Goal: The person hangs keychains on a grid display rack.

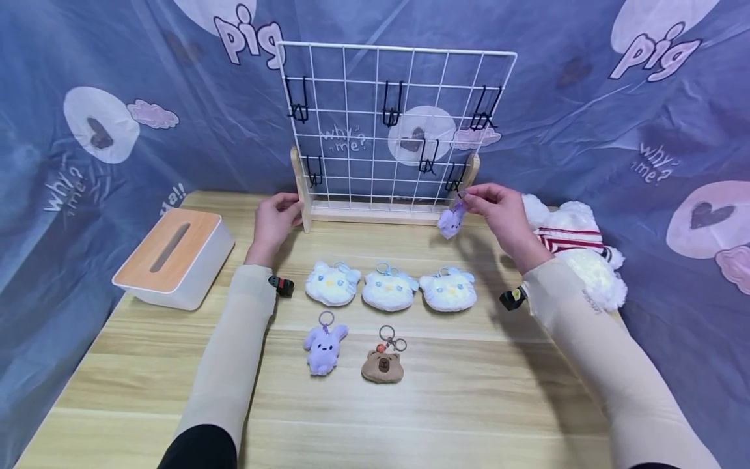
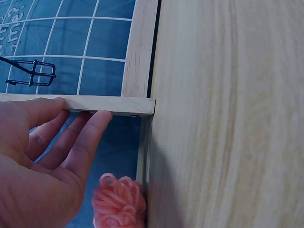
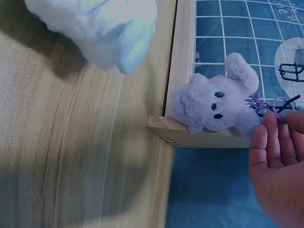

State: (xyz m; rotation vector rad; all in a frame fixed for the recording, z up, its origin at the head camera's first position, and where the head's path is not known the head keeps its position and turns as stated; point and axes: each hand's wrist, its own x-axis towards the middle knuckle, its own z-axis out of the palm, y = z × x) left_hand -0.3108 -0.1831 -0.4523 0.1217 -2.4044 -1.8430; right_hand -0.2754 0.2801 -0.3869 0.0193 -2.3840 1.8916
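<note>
My right hand (image 1: 498,212) pinches the ring of a purple bunny plush keychain (image 1: 451,221), which hangs by the lower right black hook (image 1: 455,176) of a white wire grid rack (image 1: 377,111). In the right wrist view the bunny (image 3: 216,102) dangles in front of the rack's wooden foot, its ring close to the hook's tip; whether the ring is over the hook, I cannot tell. At the rack's left side, my left hand (image 1: 275,220) holds the wooden stand (image 2: 109,104) between thumb and fingers. Several other black hooks sit on the grid.
Three white cat plush keychains (image 1: 389,288) lie in a row before the rack. Nearer are another purple bunny (image 1: 324,348) and a brown bear keychain (image 1: 383,366). A tissue box (image 1: 176,260) stands left, a white plush toy (image 1: 586,260) right. Behind hangs a blue patterned cloth (image 1: 193,124).
</note>
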